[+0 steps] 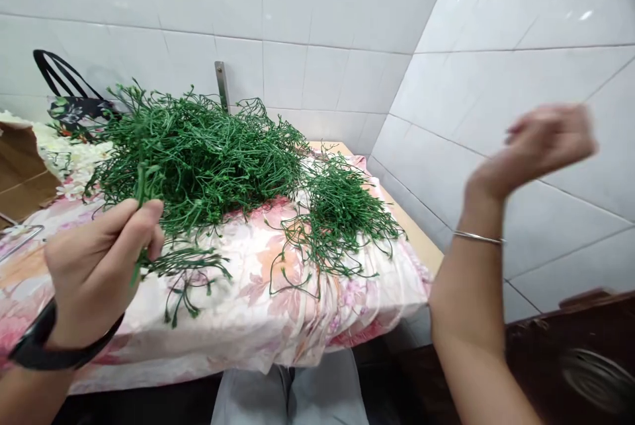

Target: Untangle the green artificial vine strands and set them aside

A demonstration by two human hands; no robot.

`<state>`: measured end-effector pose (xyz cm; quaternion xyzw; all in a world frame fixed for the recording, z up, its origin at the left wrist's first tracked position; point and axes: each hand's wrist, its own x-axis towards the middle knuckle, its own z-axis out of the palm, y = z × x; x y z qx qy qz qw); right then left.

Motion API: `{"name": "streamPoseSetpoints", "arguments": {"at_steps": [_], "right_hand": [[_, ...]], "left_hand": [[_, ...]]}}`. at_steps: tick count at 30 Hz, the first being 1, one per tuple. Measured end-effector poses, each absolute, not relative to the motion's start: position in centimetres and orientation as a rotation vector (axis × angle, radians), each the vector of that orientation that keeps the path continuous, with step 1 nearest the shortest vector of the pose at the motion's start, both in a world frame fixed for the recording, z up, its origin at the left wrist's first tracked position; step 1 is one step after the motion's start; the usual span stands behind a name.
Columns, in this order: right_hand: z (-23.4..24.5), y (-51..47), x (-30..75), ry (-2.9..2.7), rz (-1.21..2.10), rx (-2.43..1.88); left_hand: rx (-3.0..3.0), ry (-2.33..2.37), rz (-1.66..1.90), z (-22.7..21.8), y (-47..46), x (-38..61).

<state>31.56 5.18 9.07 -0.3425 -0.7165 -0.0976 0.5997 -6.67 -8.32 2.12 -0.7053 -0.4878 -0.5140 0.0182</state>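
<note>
My left hand (106,256) is closed in a pinch around green artificial flower stems (143,180), which stick up above the thumb and forefinger. It is over the left part of the table, in front of a large heap of green artificial stems (198,147). Below and beside that hand, several loose stems (191,263) lie spread on the cloth. Raised at the right, near the tiled wall, my right hand (550,137) is curled into a fist and blurred. Whatever its fingers hold, if anything, is hidden. A smaller pile of stems (342,203) lies on the table's right side.
A floral cloth (262,319) covers the table, whose bare wooden edge (414,233) shows at right. White artificial blossoms (74,157), a cardboard box (22,167) and a black-handled floral bag (74,108) are at left. Tiled walls (337,8) close in the back and right.
</note>
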Motion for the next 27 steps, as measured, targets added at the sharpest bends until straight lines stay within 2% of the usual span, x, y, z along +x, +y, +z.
{"name": "streamPoseSetpoints", "arguments": {"at_steps": [3,9,14,21,27], "right_hand": [[10.2,5.9,34.8,-1.160,-0.239,-0.557],[7.5,7.3,29.1,-1.830,0.129,-0.882],[4.9,8.1,26.1,-2.223,0.105,-1.006],[3.7,7.3,23.5,-2.131,-0.034,-0.814],[2.2,4.3,19.3,-2.193,0.301,-0.634]], "left_hand": [[-2.089,-1.781,-1.674,3.1,-8.3,-6.8],[-2.656,-1.684,-2.008,5.0,-2.9,-2.7],[-3.011,-1.683,-2.029,4.5,1.1,-1.1],[-3.140,-1.705,-2.119,2.4,2.2,-1.0],[-3.318,-1.549,-1.904,1.5,1.2,-0.7]]}}
